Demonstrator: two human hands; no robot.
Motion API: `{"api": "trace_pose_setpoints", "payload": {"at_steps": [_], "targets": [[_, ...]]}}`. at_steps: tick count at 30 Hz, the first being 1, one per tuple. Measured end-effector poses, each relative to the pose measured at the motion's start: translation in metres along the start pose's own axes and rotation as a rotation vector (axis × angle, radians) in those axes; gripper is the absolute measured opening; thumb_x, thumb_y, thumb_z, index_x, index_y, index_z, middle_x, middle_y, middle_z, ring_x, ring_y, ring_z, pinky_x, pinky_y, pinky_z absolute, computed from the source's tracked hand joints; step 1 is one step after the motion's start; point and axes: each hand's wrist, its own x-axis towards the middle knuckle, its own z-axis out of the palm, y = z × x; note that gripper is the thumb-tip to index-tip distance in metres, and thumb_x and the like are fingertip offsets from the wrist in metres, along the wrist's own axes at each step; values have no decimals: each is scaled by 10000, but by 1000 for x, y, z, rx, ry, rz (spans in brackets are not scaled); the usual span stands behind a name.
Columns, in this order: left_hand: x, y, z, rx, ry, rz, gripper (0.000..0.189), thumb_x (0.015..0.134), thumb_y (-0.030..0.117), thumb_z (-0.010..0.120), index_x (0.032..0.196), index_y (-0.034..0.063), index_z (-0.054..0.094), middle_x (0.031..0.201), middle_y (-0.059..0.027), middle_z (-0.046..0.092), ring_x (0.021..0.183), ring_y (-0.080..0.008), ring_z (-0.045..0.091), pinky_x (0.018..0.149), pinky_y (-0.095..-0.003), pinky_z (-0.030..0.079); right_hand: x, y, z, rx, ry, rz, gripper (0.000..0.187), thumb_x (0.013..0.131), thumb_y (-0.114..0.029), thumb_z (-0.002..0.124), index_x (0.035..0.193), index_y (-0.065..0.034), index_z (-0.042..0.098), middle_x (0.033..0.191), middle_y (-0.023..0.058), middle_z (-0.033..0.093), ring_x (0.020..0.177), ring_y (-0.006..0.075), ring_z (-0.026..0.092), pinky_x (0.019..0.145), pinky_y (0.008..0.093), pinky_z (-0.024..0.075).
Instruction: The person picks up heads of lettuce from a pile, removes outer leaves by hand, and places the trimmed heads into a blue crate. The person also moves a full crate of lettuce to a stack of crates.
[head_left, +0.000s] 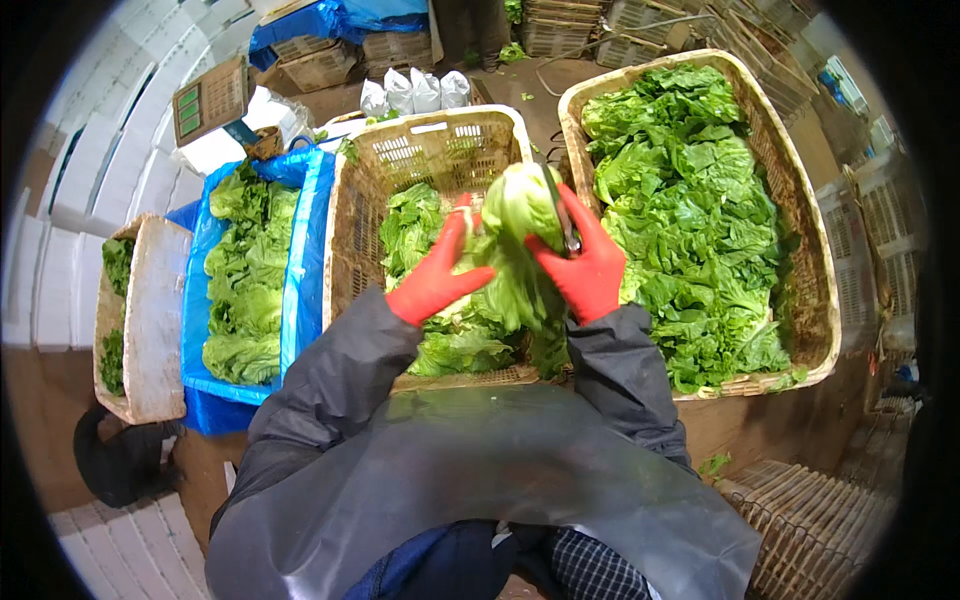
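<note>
A pale green head of lettuce, blurred by motion, is between my hands above the middle plastic crate. My right hand, in a red glove, grips a knife whose dark blade lies along the right side of the head. The thumb of that hand is close to the lettuce, and the knife's handle is mostly hidden. On the left, my left hand, also red-gloved, has its thumb and fingers apart beside the head; whether the fingertips touch leaf is unclear. Loose lettuce leaves lie below in the crate.
At right stands a large crate heaped with leafy lettuce. A blue-lined box of lettuce and a foam box stand left. Behind are a scale and white bags. A person is low at left.
</note>
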Motion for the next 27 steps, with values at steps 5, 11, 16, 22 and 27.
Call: {"api": "trace_pose_setpoints", "payload": {"at_steps": [5, 11, 16, 22, 27], "targets": [[-4, -4, 9, 635, 507, 428, 1227, 562, 238, 859, 1447, 65, 28, 1430, -205, 251, 1287, -328, 326, 1056, -386, 291, 31, -14, 18, 104, 79, -52, 607, 667, -122, 785, 1216, -40, 540, 1105, 121, 622, 957, 175, 616, 804, 282, 492], [-50, -58, -66, -460, 349, -562, 600, 851, 339, 626, 1343, 76, 405, 1191, -53, 560, 1056, -170, 534, 870, -300, 448, 43, 12, 118, 354, -209, 396, 601, 684, -170, 779, 1227, -64, 545, 1034, 83, 623, 817, 114, 579, 729, 255, 482], [-126, -57, -144, 473, -162, -754, 647, 785, 523, 605, 1167, 3, 559, 1084, -158, 622, 1013, -265, 587, 844, -349, 470, 44, 28, 177, 100, -411, 674, 568, 695, -145, 759, 1217, -73, 548, 878, 41, 619, 740, 93, 550, 653, 240, 466], [-100, -68, -216, 780, 260, -488, 629, 755, 475, 596, 1163, 3, 516, 913, -223, 632, 877, -371, 606, 747, -445, 476, 58, 47, 190, -243, -410, 150, 597, 721, -167, 737, 1274, -160, 512, 978, 89, 656, 751, 133, 581, 715, 278, 480], [-77, -139, -189, 551, -7, -499, 749, 754, 468, 610, 1327, 45, 381, 1171, -251, 539, 1037, -363, 553, 881, -396, 445, -14, 72, 140, -441, -486, 688, 541, 749, -118, 662, 1267, -166, 515, 1123, 91, 629, 992, 192, 617, 821, 293, 478]]}}
